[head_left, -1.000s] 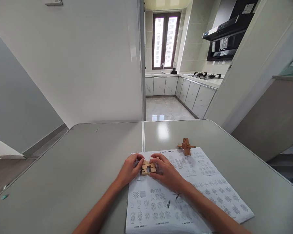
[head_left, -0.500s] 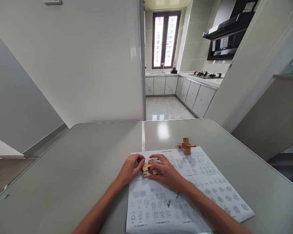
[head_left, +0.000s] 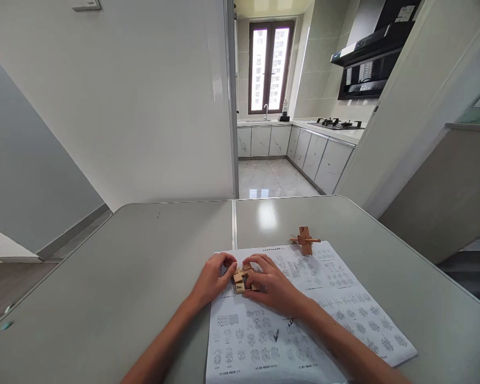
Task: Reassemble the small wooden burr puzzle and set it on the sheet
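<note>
Gray table [head_left: 164,234] with paper [head_left: 260,333]: half-curled right hand [head_left: 272,282] grips seemingly unfinished wooden blocks [head_left: 239,278]; curled left hand [head_left: 212,275], hold unclear; paper's far-right corner bears finished-looking brown puzzle [head_left: 304,240].

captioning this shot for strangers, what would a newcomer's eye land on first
Probably the left hand and right hand, close around a cluster of pale wooden blocks on the printed sheet. Next might come the reddish-brown wooden cross at the sheet's far edge. Beyond the table, the bright window stands out at the back.
</note>
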### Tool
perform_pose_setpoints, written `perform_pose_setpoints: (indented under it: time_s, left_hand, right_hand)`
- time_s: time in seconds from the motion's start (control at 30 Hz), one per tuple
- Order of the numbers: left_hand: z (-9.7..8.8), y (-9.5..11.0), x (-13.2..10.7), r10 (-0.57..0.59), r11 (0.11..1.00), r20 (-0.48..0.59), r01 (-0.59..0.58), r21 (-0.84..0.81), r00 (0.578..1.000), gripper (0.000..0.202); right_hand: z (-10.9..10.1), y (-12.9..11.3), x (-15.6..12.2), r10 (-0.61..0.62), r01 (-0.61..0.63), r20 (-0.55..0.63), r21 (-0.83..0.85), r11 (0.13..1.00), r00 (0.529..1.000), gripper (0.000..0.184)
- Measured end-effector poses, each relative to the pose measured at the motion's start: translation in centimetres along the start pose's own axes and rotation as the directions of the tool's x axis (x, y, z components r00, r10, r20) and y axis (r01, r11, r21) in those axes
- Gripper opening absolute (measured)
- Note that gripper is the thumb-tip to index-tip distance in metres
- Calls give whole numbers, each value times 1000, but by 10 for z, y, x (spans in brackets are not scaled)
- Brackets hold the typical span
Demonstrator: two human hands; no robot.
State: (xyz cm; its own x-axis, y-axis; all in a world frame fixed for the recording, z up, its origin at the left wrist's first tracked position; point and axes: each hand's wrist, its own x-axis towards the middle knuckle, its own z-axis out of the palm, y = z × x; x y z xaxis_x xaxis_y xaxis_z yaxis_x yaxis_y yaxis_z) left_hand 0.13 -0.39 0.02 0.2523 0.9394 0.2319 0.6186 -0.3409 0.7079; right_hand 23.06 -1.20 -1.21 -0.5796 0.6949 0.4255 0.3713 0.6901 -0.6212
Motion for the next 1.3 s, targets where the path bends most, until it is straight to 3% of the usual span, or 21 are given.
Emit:
perform_pose_setpoints:
  time_s: [0.1, 0.23, 0.4, 0.57, 0.73, 0.97, 1.17, 1.3]
  left_hand:
    - [0, -1, 1, -29, 999, -47, 30, 21, 998, 26]
    - [-1, -2, 1, -26, 999, -38, 27, 21, 999, 28]
    - [-5, -2, 1, 26, 998, 19, -27, 57, 999, 30]
    - [-12, -4, 1, 42, 998, 78, -46, 50, 996, 29]
    - [-12, -9, 2, 71, 993, 81, -78, 85, 994, 29]
    - [-12, -15, 2, 133, 978, 116, -150, 148, 984, 21]
    - [-12, -13, 1, 137, 972, 103, -154, 179, 985, 20]
    - [-11, -5, -2, 165, 966, 35, -169, 195, 986, 18]
  right_hand:
    - [1, 0, 1, 24, -21, -40, 73, 997, 999, 10]
    - [0, 3, 4, 168, -134, -149, 218, 967, 974, 13]
    - [-8, 12, 9, 377, -261, -235, 407, 875, 896, 38]
    - [-10, 19, 9, 544, -338, -191, 604, 721, 817, 48]
    - [-8, 22, 8, 598, -344, -108, 732, 589, 795, 47]
    - [-9, 20, 10, 579, -258, -18, 884, 390, 815, 42]
    - [-8, 20, 10, 601, -288, 36, 899, 329, 798, 40]
    - [-8, 19, 9, 591, -273, 57, 919, 283, 804, 37]
